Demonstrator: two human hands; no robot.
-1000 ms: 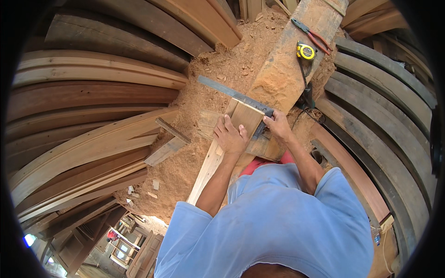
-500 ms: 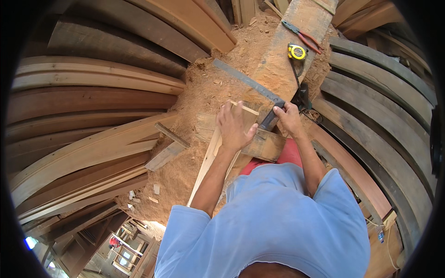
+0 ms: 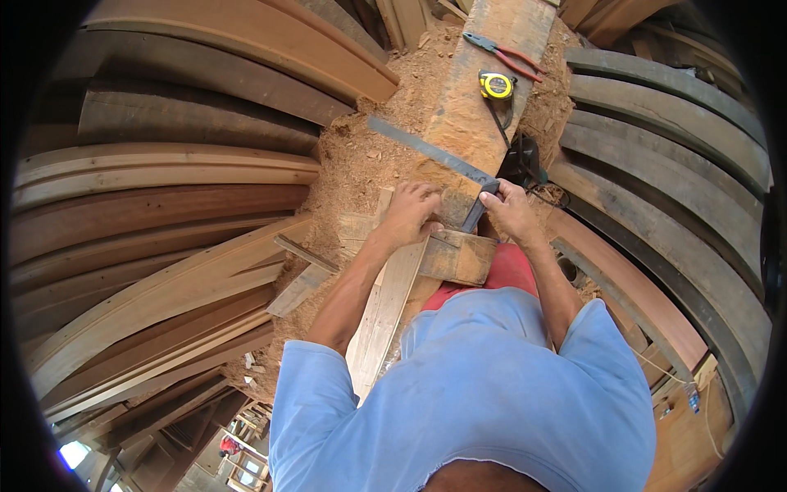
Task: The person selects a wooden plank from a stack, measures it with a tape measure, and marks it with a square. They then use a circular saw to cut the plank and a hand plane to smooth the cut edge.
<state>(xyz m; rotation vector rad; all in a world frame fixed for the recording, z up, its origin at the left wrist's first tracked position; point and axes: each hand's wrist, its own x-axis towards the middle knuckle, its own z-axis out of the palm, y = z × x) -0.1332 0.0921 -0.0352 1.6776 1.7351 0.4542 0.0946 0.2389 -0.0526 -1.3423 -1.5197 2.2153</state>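
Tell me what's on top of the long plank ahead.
On the plank: pliers, a yellow tape measure, a dark strap and sawdust. Its surface beneath these, and behind the metal square, is covered.

Two hands were counted: left hand (image 3: 412,211) near centre, right hand (image 3: 515,213) toward 2 o'clock. Hand tools number three, all toward 1 o'clock: one metal square (image 3: 434,153), one tape measure (image 3: 496,85), one pair of pliers (image 3: 494,48). Lumber banks total two, one at 9 o'clock (image 3: 164,202), one at 3 (image 3: 668,152).
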